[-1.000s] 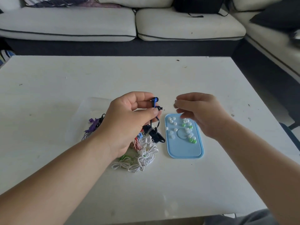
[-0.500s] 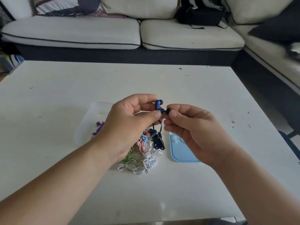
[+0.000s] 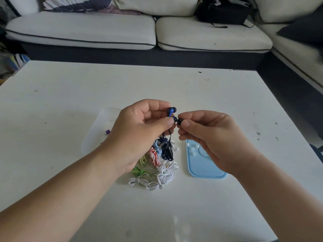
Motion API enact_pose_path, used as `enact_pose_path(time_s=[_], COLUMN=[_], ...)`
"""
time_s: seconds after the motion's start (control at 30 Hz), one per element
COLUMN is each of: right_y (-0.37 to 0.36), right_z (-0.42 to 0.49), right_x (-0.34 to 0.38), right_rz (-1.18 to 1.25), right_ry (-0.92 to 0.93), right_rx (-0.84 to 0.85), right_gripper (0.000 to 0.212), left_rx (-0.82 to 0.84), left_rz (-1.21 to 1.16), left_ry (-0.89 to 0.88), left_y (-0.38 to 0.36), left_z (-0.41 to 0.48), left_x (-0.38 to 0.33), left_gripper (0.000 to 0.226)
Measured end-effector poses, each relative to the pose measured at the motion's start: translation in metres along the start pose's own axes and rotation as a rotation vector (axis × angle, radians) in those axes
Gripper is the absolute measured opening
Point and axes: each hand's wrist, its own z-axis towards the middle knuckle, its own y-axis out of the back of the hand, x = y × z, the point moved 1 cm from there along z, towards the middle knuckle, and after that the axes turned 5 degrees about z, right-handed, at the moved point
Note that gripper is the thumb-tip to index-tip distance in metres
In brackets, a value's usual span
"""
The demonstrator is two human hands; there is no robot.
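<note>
**A:** What's closest to us on the table (image 3: 174,215)?

**B:** A heap of coiled earphones. The white coils (image 3: 164,175) are in front, a green coil (image 3: 139,172) lies at their left, and a red-and-white coil (image 3: 153,155) sits just behind. Right of the heap is a light blue tray (image 3: 204,166). A few small white ear tips (image 3: 192,148) show at its far end, and the right wrist hides part of it.

**A:** And the hands?

**B:** Both are raised above the heap and meet in the middle. The left hand (image 3: 139,135) has its fingers curled in and pinches a pair of blue earbuds (image 3: 171,110) between thumb and fingers. One bud sticks up above the thumb. The other points sideways toward the other hand.

**A:** What's the right one doing?

**B:** The right hand (image 3: 211,137) pinches a small black ear tip (image 3: 179,120) between thumb and forefinger. The tip touches the nose of the lower bud, right at the end of the left thumb. I can't tell from here whether it's seated on the bud.

**A:** Where does the cord go?

**B:** It drops from under the left hand as a dark tied bundle (image 3: 167,151) and hangs down over the far side of the heap. I can't tell whether it rests on the coils.

**A:** Anything further back?

**B:** A clear plastic container (image 3: 94,135) lies on the table, half hidden behind the left hand, with a small purple piece (image 3: 107,131) in it. Past the table's far edge stands a pale sofa (image 3: 83,30) with a black bag (image 3: 222,13) on its right-hand seat.
</note>
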Motion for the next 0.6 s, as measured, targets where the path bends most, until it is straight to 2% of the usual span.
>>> enact_pose_path(time_s=[0.13, 0.23, 0.6], right_y=[0.0003, 0.0005, 0.0073], right_z=[0.0019, 0.0024, 0.0038], right_x=[-0.0038, -0.0037, -0.0038], right_rz=[-0.046, -0.022, 0.056], right_ry=[0.022, 0.022, -0.067], right_rx=[0.002, 0.032, 0.132], right_gripper=[0.013, 0.018, 0.018], left_rx=[0.012, 0.008, 0.036], left_rz=[0.008, 0.007, -0.028], left_ry=[0.011, 0.007, 0.032], left_y=[0.0000, 0.0006, 0.0003], left_z=[-0.0018, -0.0020, -0.0041], left_x=[0.0004, -0.0006, 0.0014], left_gripper=[0.030, 0.029, 0.030])
